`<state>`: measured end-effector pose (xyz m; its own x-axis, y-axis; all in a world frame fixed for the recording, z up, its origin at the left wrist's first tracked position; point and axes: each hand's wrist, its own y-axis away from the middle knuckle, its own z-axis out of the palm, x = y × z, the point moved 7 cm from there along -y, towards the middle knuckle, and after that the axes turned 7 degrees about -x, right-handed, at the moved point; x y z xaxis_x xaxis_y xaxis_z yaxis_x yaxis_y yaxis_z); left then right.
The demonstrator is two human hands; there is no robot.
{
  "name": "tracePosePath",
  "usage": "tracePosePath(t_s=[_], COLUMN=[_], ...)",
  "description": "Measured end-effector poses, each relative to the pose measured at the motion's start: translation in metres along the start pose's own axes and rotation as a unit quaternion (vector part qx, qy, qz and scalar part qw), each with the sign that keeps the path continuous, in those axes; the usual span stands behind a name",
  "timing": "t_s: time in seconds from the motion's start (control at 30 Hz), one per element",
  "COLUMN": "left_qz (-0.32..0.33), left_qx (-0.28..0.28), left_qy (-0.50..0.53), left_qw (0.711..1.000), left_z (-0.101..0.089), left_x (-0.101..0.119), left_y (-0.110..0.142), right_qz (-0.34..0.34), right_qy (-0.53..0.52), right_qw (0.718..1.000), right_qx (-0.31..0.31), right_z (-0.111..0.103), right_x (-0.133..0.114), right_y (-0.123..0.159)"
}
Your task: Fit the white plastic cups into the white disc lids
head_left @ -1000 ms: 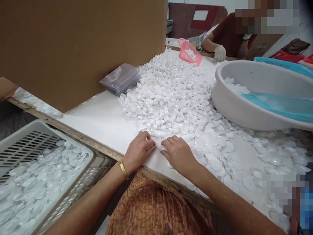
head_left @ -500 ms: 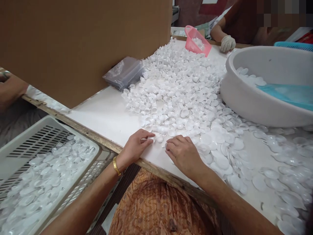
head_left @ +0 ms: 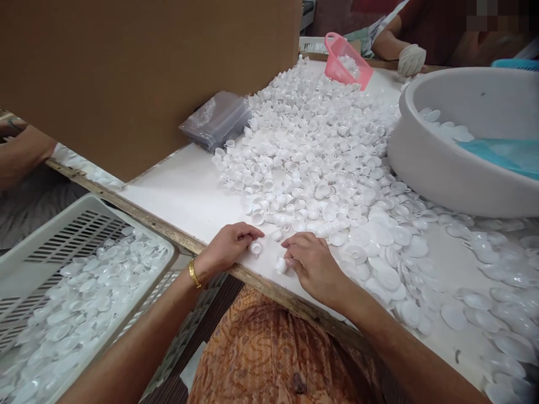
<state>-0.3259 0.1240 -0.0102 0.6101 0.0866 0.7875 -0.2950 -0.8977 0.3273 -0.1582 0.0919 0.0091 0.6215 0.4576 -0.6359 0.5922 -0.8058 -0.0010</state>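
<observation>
At the near edge of the table, my left hand (head_left: 225, 247) has its thumb and index finger curled close together at a small white toy cup (head_left: 255, 247). Opposite it, my right hand (head_left: 314, 264) pinches another small white cup (head_left: 281, 265) at its thumb and fingertips. Between and just beyond the hands lies a further small white piece (head_left: 275, 234). A wide heap of little white cups (head_left: 290, 146) spreads past my fingers. Flat white saucers (head_left: 381, 275) lie beside my right hand and forearm.
A slotted basket (head_left: 90, 205) of white pieces stands at left. Clear plastic bags (head_left: 219, 120) lie by a tall cardboard sheet (head_left: 147, 67). A pink scoop (head_left: 337, 64) and large grey tub (head_left: 455, 174) stand beyond; another person's gloved hand (head_left: 411, 60) is at the back.
Both hands have shifted slightly, and the small cups at their fingertips are now more exposed and lower, nearer the table edge. The view has tilted a little.
</observation>
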Motion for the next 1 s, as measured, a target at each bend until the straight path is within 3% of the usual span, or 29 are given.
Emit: tracePosePath(t_s=[0.23, 0.33, 0.47, 0.57, 0.67, 0.8, 1.0], left_qz=[0.037, 0.034, 0.082, 0.091, 0.043, 0.0, 0.029], left_qx=[0.054, 0.073, 0.053, 0.038, 0.019, -0.018, 0.054], left_qy=[-0.17, -0.179, -0.229, -0.289, -0.248, -0.182, -0.274], left_qw=[0.983, 0.981, 0.969, 0.952, 0.968, 0.983, 0.96], left_z=[-0.001, 0.001, 0.019, 0.029, 0.025, 0.017, 0.006], left_x=[0.015, 0.023, 0.042, 0.051, 0.048, 0.039, 0.039], left_y=[0.005, 0.005, -0.005, -0.014, -0.02, -0.025, -0.019], right_qz=[0.019, 0.019, 0.024, 0.031, 0.052, 0.045, 0.041], right_qy=[0.078, 0.088, 0.066, 0.04, 0.04, 0.062, 0.157], right_qw=[0.996, 0.995, 0.997, 0.998, 0.995, 0.997, 0.987], right_qx=[0.027, 0.032, 0.016, 0.037, 0.074, 0.03, -0.011], right_z=[0.002, 0.0, -0.008, -0.026, -0.048, -0.049, -0.033], right_x=[0.003, 0.005, 0.009, 0.017, 0.028, 0.031, 0.018], right_y=[0.0, 0.0, 0.0, 0.002, 0.01, 0.016, 0.012])
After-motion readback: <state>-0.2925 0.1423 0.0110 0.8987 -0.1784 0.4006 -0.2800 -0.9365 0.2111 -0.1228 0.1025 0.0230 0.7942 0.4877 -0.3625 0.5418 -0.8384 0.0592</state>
